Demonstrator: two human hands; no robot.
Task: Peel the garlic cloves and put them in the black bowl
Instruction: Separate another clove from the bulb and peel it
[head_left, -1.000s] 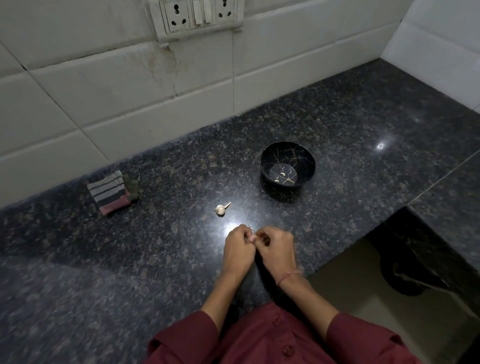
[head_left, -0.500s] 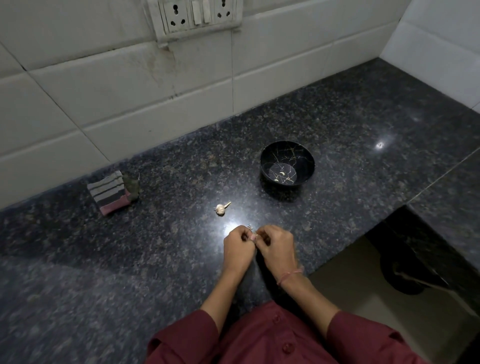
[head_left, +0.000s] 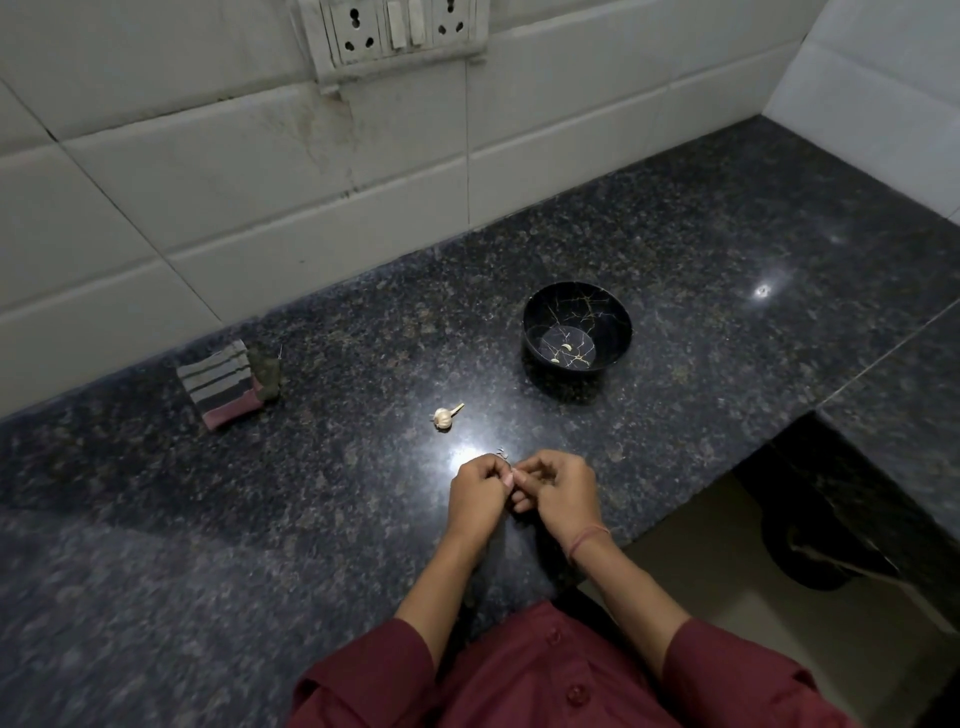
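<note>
- Most of what lies below me is dark speckled granite counter (head_left: 218, 545), running back to a wall of white tiles (head_left: 171, 171) with a socket plate (head_left: 397, 31) at the top.
- Two maroon sleeves (head_left: 374, 670) frame the bottom; my forearms reach out from them and meet over the counter's near edge.
- Beyond my hands and a little to the right stands the black bowl (head_left: 613, 317), veined with gold lines, upright on the counter, with two small pale peeled cloves (head_left: 566, 347) lying in its bottom.
- Off to the left, near the wall, lies a folded striped cloth (head_left: 221, 382).
- My left hand (head_left: 478, 499) is curled knuckles up; my right hand (head_left: 563, 496), with a thin thread band (head_left: 589, 538) at the wrist, curls in against it.
- Fingertips of both hands are pressed together, pinching something tiny between them; presumably a garlic clove, but it is hidden and I cannot tell for certain.
- Between my hands and the cloth, nearer the hands, the remaining garlic bulb (head_left: 443, 417) rests on the counter, its stem pointing right.
- Just past my knuckles sits a tiny scrap of garlic skin (head_left: 501, 453).
</note>
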